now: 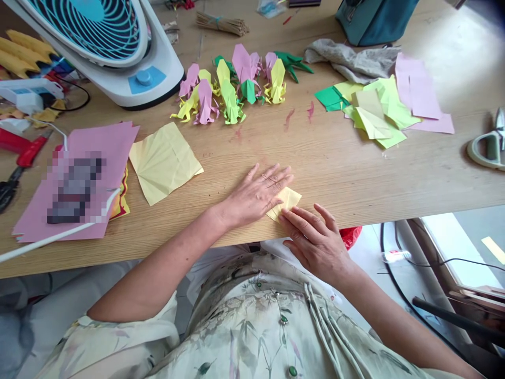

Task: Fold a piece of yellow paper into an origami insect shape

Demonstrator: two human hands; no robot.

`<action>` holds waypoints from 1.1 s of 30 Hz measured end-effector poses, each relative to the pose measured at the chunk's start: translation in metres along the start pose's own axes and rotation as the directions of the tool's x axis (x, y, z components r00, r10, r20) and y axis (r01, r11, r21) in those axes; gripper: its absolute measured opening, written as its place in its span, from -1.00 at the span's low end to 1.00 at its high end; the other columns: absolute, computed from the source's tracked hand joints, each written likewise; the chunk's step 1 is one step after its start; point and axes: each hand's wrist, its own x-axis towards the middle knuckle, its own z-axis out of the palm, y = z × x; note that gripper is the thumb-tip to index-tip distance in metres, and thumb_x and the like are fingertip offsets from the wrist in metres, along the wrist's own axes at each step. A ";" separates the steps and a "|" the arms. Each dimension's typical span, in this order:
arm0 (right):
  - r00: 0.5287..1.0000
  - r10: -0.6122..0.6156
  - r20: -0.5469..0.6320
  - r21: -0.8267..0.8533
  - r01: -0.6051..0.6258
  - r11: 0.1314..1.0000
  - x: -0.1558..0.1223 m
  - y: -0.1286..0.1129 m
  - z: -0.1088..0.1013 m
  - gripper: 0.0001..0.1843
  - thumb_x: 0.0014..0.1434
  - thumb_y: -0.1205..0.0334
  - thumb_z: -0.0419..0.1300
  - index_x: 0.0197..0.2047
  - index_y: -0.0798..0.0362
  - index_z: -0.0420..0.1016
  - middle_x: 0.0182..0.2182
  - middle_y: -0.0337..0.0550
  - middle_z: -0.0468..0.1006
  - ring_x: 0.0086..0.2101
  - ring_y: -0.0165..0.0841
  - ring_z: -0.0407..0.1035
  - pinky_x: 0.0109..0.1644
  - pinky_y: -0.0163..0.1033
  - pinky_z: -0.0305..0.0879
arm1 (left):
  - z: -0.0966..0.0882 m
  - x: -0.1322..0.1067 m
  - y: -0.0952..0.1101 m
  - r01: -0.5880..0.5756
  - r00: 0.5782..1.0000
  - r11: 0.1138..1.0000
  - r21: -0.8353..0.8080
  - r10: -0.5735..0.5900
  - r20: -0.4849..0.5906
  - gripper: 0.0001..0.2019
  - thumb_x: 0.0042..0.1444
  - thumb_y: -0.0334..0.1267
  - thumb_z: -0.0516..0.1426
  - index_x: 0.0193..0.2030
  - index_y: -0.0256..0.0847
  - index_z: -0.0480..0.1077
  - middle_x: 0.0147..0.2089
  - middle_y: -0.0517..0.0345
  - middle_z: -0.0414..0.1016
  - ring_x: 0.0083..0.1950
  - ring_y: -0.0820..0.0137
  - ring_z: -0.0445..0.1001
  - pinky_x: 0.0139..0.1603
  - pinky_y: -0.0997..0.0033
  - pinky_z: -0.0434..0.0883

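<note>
A small piece of folded yellow paper point(291, 197) lies near the front edge of the table, partly hidden under both hands. My left hand point(260, 192) rests flat on its left side with the fingers stretched out. At its lower right, the fingertips of my right hand point(313, 237) touch the paper, the fingers extended and a little spread. Left of the hands lies a creased, unfolded yellow sheet point(165, 163).
Folded paper figures point(229, 97) stand behind. Loose coloured papers point(374, 113), a grey cloth point(339, 58) and scissors point(489, 145) are to the right. At left are a fan point(153, 73), pink sheets point(118, 142) under a blurred object, and a white cable point(51, 243).
</note>
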 end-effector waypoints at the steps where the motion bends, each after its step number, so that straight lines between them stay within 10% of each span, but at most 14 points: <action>1: 1.000 -0.003 -0.004 0.000 0.003 1.000 0.001 0.000 -0.001 -0.51 0.33 0.21 0.15 0.30 0.09 0.31 0.19 -0.08 0.48 0.17 -0.17 0.33 0.41 0.07 -0.09 | -0.002 0.000 -0.002 0.037 0.999 0.999 0.006 -0.037 0.004 -0.44 0.41 -0.15 -0.14 0.49 -0.17 -0.09 0.54 0.02 -0.15 0.55 0.15 -0.19 0.47 -0.16 -0.23; 7: 1.000 0.011 -0.007 -0.004 -0.011 1.000 0.001 -0.001 -0.001 -0.53 0.34 0.22 0.15 0.29 0.07 0.33 0.18 -0.10 0.48 0.16 -0.18 0.34 0.39 0.07 -0.05 | -0.018 -0.003 -0.027 0.476 0.872 0.879 -0.027 -0.476 -0.117 -0.41 0.41 -0.14 -0.21 0.51 -0.26 -0.18 0.55 -0.05 -0.21 0.55 0.05 -0.29 0.43 -0.32 -0.21; 33: 0.998 0.010 -0.061 -0.066 -0.015 0.998 0.000 -0.006 0.006 -0.57 0.34 0.26 0.14 0.25 0.10 0.38 0.14 -0.04 0.52 0.13 -0.19 0.37 0.32 0.04 0.09 | -0.003 0.042 0.000 0.600 0.791 0.800 -0.025 -0.597 -0.131 -0.38 0.36 -0.03 -0.09 0.46 -0.31 0.02 0.50 -0.23 -0.06 0.50 -0.23 -0.14 0.36 -0.47 -0.11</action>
